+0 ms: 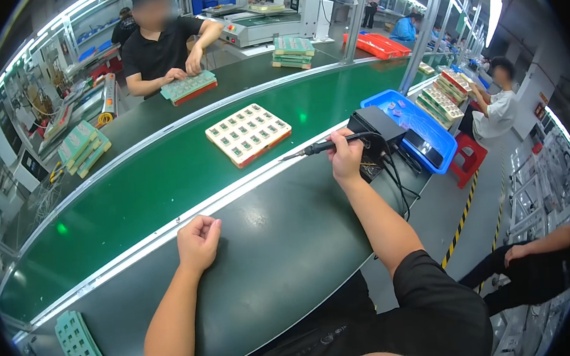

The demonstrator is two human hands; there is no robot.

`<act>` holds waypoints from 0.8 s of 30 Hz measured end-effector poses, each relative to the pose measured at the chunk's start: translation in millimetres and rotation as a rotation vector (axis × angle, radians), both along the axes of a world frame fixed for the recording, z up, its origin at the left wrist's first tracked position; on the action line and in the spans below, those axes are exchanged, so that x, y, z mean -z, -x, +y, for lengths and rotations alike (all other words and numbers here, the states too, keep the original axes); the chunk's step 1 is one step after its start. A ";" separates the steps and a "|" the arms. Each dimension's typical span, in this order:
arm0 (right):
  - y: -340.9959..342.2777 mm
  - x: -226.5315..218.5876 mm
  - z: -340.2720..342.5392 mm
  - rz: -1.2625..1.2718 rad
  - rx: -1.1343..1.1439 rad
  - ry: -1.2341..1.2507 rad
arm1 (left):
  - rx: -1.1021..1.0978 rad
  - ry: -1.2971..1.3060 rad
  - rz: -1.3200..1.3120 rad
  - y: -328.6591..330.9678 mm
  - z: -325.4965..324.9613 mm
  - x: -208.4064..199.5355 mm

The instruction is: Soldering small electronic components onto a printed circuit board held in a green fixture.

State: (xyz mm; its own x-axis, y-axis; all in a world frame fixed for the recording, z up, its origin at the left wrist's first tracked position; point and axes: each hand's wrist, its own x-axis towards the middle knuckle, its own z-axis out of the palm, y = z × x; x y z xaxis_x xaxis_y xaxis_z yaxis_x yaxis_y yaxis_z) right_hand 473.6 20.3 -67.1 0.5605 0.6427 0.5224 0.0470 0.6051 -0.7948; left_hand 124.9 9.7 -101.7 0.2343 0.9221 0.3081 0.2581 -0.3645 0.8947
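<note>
My right hand [346, 160] is closed around the dark handle of a soldering iron [312, 149]. The thin tip points left, over the metal rail at the near edge of the green conveyor belt [158, 188]. Loosely fisted, my left hand [198, 244] rests at the bench edge beside that rail, and nothing shows in its fingers. On the belt, beyond the iron's tip, lies a cream tray [248, 133] with rows of small dark parts and a red-orange base. A black box-shaped soldering station [376, 125] stands just beyond my right hand, with cables hanging down.
A blue bin [433, 141] holds small pieces and a dark flat object. A green tray [84, 351] lies at the bench's left end. Across the belt a person [161, 47] handles a green tray [189, 86]; stacked trays [293, 51] stand nearby. A red stool [468, 162] stands right.
</note>
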 end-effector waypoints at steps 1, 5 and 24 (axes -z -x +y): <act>1.5 -0.2 -2.0 -0.005 -0.001 -0.002 | -0.001 -0.002 -0.005 -0.5 -1.6 0.0; 8.0 3.0 -4.2 0.063 -0.005 0.015 | -0.025 -0.042 -0.016 -1.9 0.1 2.3; 13.4 6.8 -7.6 0.003 -0.020 0.067 | -0.046 0.016 0.046 2.0 0.6 3.0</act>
State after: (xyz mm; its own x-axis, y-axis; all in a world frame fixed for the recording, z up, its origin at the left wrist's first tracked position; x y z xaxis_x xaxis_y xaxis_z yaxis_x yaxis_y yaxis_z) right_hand 460.2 12.6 -73.9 0.5484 0.6875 0.4760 0.0328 0.5511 -0.8338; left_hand 122.9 10.3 -104.7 0.2049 0.9369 0.2833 0.3152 -0.3372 0.8871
